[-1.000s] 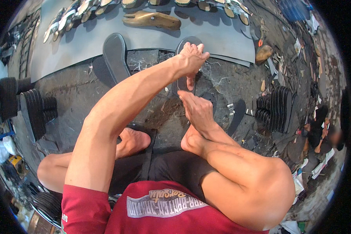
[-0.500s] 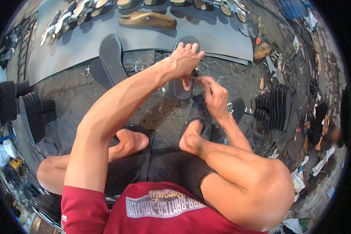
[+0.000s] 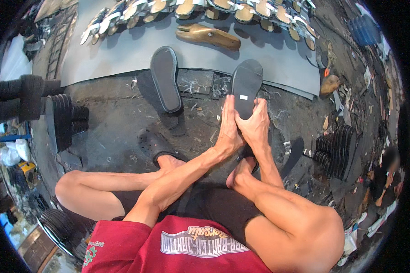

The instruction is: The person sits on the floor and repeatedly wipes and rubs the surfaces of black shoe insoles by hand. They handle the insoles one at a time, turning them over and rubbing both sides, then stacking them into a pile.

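Note:
A dark sandal sole (image 3: 247, 82) points away from me, its toe end over the edge of the grey sheet. A small white patch sits near its middle. My left hand (image 3: 229, 129) lies along the left edge of its heel end, fingers straight and pressed together. From the right, my right hand (image 3: 255, 126) grips the same end with bent fingers; a thin light sliver shows by its fingertips, too small to name. The heel tip is hidden by my hands. To the left lies another sole (image 3: 164, 79) with a raised rim, partly over a ribbed dark sole (image 3: 151, 98).
Across the far side, a grey sheet (image 3: 114, 61) bears a wooden shoe last (image 3: 208, 36) and a row of sandals (image 3: 185, 8). Stacked dark soles stand at left (image 3: 59, 123) and right (image 3: 336, 152). Another last (image 3: 330, 84) lies at right among scraps. A clog (image 3: 152, 144) covers my left foot.
My left hand has left its spread grip across the sole and lies at its near left edge. My right hand has come in from the right onto the sole. The view has shifted.

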A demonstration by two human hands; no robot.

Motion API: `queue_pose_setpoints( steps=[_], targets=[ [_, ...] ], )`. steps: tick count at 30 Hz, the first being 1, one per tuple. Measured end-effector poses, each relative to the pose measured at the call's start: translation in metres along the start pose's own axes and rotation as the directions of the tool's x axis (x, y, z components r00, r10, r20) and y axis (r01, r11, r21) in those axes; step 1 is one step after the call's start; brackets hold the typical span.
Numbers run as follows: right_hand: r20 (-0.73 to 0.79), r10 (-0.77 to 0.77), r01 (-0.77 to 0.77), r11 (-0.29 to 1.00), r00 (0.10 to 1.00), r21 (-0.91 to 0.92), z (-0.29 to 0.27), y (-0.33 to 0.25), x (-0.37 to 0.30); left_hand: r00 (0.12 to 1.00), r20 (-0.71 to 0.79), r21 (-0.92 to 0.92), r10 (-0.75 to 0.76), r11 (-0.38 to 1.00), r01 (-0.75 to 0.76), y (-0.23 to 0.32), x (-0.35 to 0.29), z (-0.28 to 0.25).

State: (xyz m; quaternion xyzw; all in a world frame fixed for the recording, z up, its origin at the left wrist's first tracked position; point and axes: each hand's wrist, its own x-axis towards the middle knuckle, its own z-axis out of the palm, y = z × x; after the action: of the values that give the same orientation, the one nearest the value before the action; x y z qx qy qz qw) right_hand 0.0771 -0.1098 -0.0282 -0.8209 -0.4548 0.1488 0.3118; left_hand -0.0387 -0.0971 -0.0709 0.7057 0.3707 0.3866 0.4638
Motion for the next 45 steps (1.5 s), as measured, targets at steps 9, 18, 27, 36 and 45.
queue_pose_setpoints(
  steps=[9, 18, 27, 36, 45],
  targets=[
    [-0.130, 0.069, -0.069, 0.998, 0.989, 0.011, -0.028, -0.012, 0.001, 0.924, -0.362, 0.387, 0.123, 0.922, 0.029, -0.019, 0.011, -0.101],
    [0.007, 0.026, -0.025, 0.998, 1.000, -0.054, 0.019, -0.004, -0.024, 0.994, -0.072, 0.445, 0.088, 0.894, -0.047, -0.013, 0.109, -0.109],
    [-0.012, 0.031, -0.031, 1.000, 0.999, 0.003, 0.020, -0.002, -0.018, 0.903, 0.424, 0.350, 0.067, 0.908, -0.232, -0.044, 0.182, -0.034],
    [-0.042, -0.027, 0.027, 1.000, 0.999, -0.006, 0.026, 0.007, -0.017, 0.901, 0.431, 0.333, 0.053, 0.918, -0.214, -0.045, 0.194, -0.031],
    [-0.039, -0.070, 0.067, 0.995, 0.997, -0.067, 0.027, 0.009, -0.019, 0.891, 0.444, 0.312, 0.095, 0.916, -0.253, -0.049, 0.200, -0.031]
  ],
)
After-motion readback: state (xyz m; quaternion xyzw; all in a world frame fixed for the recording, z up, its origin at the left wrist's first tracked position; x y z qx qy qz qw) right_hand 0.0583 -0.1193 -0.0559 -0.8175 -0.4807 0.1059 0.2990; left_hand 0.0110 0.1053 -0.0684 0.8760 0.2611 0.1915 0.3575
